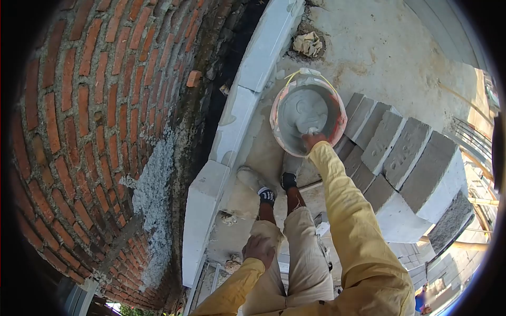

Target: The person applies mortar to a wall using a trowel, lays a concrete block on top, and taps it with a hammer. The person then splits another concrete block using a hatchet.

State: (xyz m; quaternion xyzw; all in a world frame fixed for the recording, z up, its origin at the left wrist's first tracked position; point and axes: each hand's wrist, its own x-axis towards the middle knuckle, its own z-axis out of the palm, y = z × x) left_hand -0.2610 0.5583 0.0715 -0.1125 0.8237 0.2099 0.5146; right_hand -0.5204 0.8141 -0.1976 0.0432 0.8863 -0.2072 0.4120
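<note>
My right hand [314, 141] reaches over the near rim of a bucket [341, 122], its fingers wrapped round the handle of a trowel [312, 129]. The trowel's blade looks coated and partly buried in wet grey mortar [300, 108], so its outline is hard to see. A yellow carrying handle lies over the bucket's far rim. My left hand [258, 248] rests on my left knee with nothing in it, fingers lying over the trouser cloth.
Left of my feet runs a low course of white blocks [240, 113] with a string line along it. Beyond a dark gap stands a brick wall [89, 126]. Stacked grey-white blocks [408, 152] rise right of the bucket. A crumpled paper bag [308, 44] lies ahead on the concrete floor [379, 47].
</note>
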